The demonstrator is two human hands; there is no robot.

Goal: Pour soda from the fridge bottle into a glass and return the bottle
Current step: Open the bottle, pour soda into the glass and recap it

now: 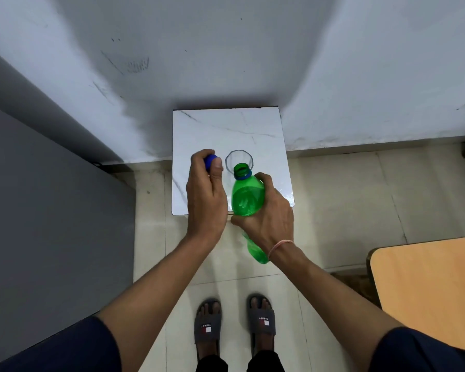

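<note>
Marble table (204,124) bears glass (239,160); right hand (269,213) tilts uncapped bottle (246,194).

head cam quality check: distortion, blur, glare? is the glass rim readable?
Head view: strong wide-angle bending of the wall edges; upper wall smeared, soft. Even, dim light. Small glare patch on the marble table near its right corner. Glass rim readable but faint. Green bottle, right hand, left hand and blue cap fairly sharp.
</note>
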